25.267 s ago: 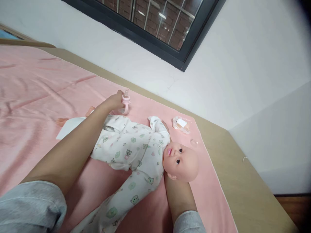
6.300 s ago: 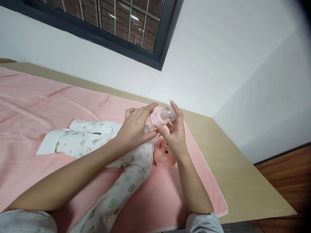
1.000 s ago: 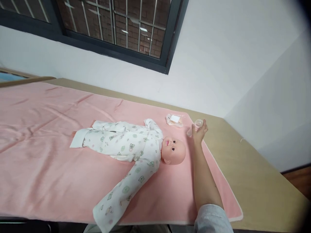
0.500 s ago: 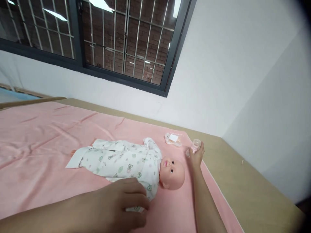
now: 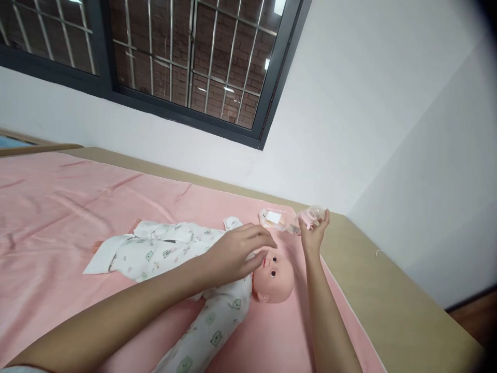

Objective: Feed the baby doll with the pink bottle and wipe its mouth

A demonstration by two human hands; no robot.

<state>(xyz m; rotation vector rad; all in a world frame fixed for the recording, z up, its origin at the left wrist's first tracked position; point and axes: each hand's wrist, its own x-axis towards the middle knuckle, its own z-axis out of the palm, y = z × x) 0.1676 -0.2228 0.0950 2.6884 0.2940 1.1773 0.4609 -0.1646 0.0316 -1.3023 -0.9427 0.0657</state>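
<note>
A baby doll [image 5: 274, 277] in white printed clothes lies on its back, with its head to the right. My left hand [image 5: 243, 254] reaches across its chest, fingers stretched out near the chin and mouth, holding nothing. It hides part of the doll's upper body and face; I cannot tell whether it touches. Beyond the head, my right hand [image 5: 313, 235] is closed round a clear baby bottle [image 5: 308, 216] with a pink collar and a clear cap, tilted on its side above the edge of the cloth.
A clear plastic packet [image 5: 275, 217] with a white label lies just left of the bottle. The pink cloth [image 5: 70, 207] is wrinkled and covers most of the wooden surface [image 5: 392, 295]. Behind stand a white wall [image 5: 310, 150] and a barred window [image 5: 186, 57].
My left hand has moved up and to the right, from beside the doll's arm to over its chest near the face. The bottle is tipped further to the right in my right hand.
</note>
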